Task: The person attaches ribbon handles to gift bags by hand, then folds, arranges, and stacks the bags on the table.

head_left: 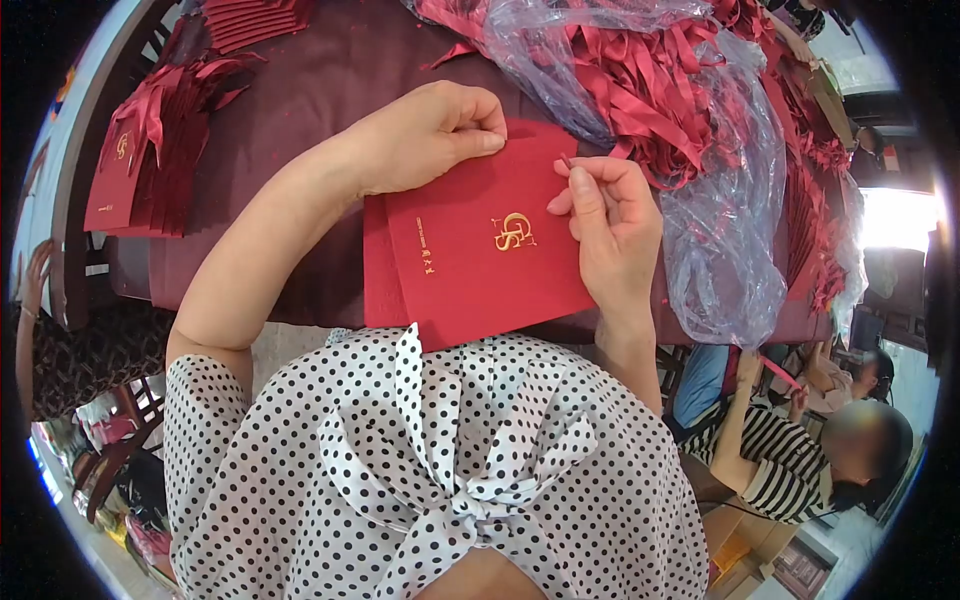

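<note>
A red paper gift bag [470, 280] with a gold logo and small gold lettering lies turned sideways in front of me at the table's near edge. Beneath its left side another red piece [381, 265] sticks out, perhaps a second bag or a back panel. My left hand [435, 135] is closed at the bag's far side, thumb and bent index finger pinched on its edge. At the bag's right edge, my right hand [612, 225] pinches a short dark-red ribbon end [567, 160] between thumb and fingertips. How the ribbon runs behind the fingers is hidden.
Ribboned red bags [150, 150] stand stacked at left, near another red stack [255, 22]. Red ribbons [650, 95] spill from clear plastic [725, 250] at right on the dark tablecloth [330, 60]. A person in a striped shirt [775, 450] sits at right, holding a ribbon.
</note>
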A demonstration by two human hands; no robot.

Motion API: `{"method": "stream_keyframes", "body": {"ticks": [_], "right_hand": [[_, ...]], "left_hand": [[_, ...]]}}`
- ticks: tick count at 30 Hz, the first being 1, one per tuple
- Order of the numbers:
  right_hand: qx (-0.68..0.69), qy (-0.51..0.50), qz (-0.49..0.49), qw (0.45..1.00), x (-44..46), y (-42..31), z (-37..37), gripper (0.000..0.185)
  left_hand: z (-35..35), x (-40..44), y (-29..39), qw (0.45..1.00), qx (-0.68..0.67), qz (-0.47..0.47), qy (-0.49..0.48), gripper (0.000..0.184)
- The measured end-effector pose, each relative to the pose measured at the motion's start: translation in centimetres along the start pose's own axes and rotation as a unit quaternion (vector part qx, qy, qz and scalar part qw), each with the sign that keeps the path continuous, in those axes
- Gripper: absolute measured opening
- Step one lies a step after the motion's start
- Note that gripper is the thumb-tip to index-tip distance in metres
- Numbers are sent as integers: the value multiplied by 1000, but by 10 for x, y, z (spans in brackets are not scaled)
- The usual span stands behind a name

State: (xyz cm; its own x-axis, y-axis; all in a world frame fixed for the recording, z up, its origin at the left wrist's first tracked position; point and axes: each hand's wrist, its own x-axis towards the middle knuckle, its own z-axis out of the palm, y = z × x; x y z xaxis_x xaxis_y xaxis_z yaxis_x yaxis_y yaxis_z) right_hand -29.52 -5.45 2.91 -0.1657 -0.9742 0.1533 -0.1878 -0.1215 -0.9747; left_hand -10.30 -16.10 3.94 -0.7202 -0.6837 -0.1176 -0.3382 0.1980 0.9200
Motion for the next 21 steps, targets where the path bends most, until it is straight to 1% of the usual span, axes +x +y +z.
{"method": "stream_keyframes", "body": {"ticks": [1, 2, 4, 5, 6, 8, 9, 10, 11, 12, 13, 14, 15, 16, 18, 19, 21], "right_hand": [[-3, -1, -5, 1000, 0, -1, 0, 11], [-3, -2, -5, 1000, 0, -2, -1, 11], [71, 8, -13, 997, 1, -3, -6, 11], [75, 33, -51, 995, 4, 1, -6, 11], [74, 36, -51, 995, 3, 0, -10, 11], [133, 13, 26, 991, -1, -4, -20, 10], [116, -4, 41, 992, -6, -12, -23, 10], [100, -15, 16, 995, -11, -18, -23, 10], [85, -26, -9, 996, -15, -25, -22, 10], [46, -24, -17, 999, -20, -34, -21, 8], [47, -21, -20, 998, -17, -36, -23, 8], [-70, 15, -125, 990, -15, -37, -25, 8], [-185, 52, -226, 955, -13, -39, -26, 7], [-171, 63, -206, 961, -14, -50, -22, 6], [-173, 57, -201, 962, -9, -50, -19, 7], [-176, 47, -192, 964, -5, -48, -17, 7], [-149, 24, -193, 970, -6, -36, -15, 8]], "left_hand": [[1, -1, -1, 999, -49, 4, -10, 11], [2, -2, 0, 999, -49, 4, -10, 11], [6, -5, 5, 990, -140, 9, 11, 11], [4, -6, 7, 990, -140, 9, 10, 11], [1, -8, 8, 991, -132, 10, 20, 12], [-1, -12, 7, 992, -124, 16, 28, 13], [-1, -15, 6, 993, -92, 40, 60, 13], [-3, -18, 6, 992, -59, 65, 94, 14], [-4, -21, 10, 988, 0, 65, 137, 13], [-4, -24, 15, 988, 2, 69, 136, 13], [-4, -27, 20, 977, 10, 87, 193, 13], [-3, -30, 24, 962, 18, 105, 250, 13], [-2, -33, 27, 957, -16, 123, 261, 13], [-1, -35, 31, 957, -13, 126, 262, 13], [-1, -38, 38, 943, 63, 153, 288, 14], [-1, -38, 38, 943, 64, 151, 289, 14], [-4, -35, 34, 958, 46, 129, 254, 13]]}}
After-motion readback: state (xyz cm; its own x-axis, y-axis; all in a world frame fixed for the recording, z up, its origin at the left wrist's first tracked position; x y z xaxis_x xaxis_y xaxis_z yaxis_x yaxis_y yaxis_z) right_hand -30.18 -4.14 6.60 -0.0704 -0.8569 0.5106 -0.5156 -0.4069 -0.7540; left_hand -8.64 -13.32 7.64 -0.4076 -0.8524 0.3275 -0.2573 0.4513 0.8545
